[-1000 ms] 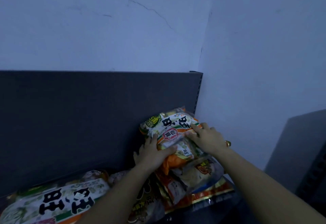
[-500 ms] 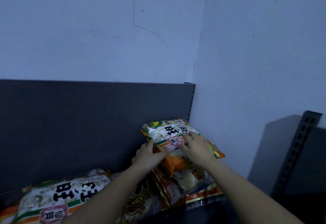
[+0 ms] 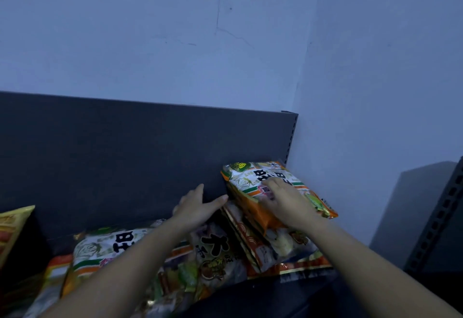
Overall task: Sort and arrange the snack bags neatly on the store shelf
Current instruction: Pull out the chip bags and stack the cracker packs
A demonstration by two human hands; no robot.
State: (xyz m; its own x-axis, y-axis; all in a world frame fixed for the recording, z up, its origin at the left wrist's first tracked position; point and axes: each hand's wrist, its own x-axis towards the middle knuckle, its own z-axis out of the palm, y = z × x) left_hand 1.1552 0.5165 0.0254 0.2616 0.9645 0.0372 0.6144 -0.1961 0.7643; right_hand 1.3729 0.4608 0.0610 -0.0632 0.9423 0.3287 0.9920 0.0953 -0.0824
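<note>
A white, green and orange snack bag (image 3: 246,180) lies on top of a stack of bags (image 3: 275,245) in the shelf's right corner. My right hand (image 3: 283,200) rests flat on that top bag, fingers spread over its print. Just left of the stack, my left hand (image 3: 198,205) hovers with straight fingers, thumb pointing toward the bag's edge, holding nothing. Another bag of the same print (image 3: 100,250) lies flat to the left under my left forearm, beside a darker bag (image 3: 215,255).
The dark shelf back panel (image 3: 125,155) rises behind the bags, with a slotted upright (image 3: 292,137) at its right end against the pale wall. A yellow bag (image 3: 12,227) shows at the far left. Another slotted dark rack (image 3: 438,222) stands at the right.
My left hand has let go of the top bag and drawn left, fingers straightened. The right hand has stayed on the bag, which now lies flatter on the stack. The view tilted down.
</note>
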